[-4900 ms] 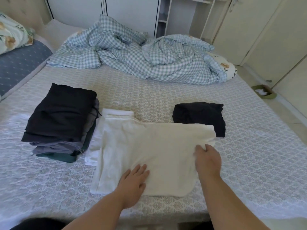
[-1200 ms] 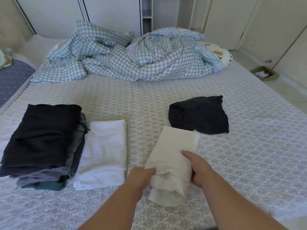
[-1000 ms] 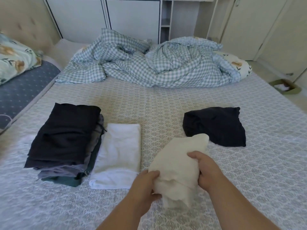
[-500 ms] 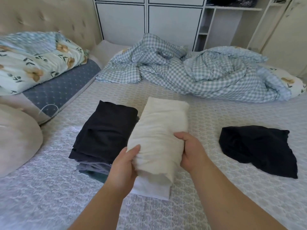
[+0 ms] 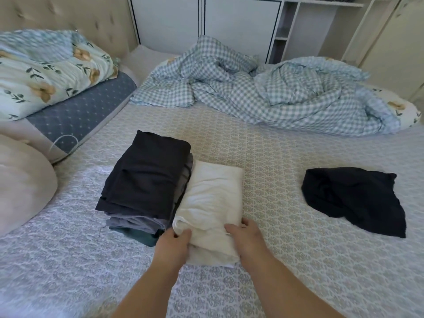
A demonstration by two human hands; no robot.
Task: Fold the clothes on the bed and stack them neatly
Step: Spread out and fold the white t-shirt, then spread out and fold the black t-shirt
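A folded cream garment (image 5: 212, 200) lies on top of a folded white one, whose edge (image 5: 227, 264) peeks out at the near end. My left hand (image 5: 173, 246) and my right hand (image 5: 244, 239) grip the cream garment's near end from either side. Touching its left side stands a stack of folded dark clothes (image 5: 146, 182), black on top, grey and green below. An unfolded black garment (image 5: 353, 198) lies crumpled to the right on the patterned bed sheet (image 5: 275, 161).
A rumpled blue checked duvet (image 5: 263, 88) covers the far part of the bed. Floral pillows (image 5: 46, 70) and a beige cushion (image 5: 20, 180) sit at the left. White wardrobes (image 5: 241, 21) stand behind the bed.
I folded the cream garment small, lifted it with both hands, carried it left and set it down on the white garment beside the dark stack.
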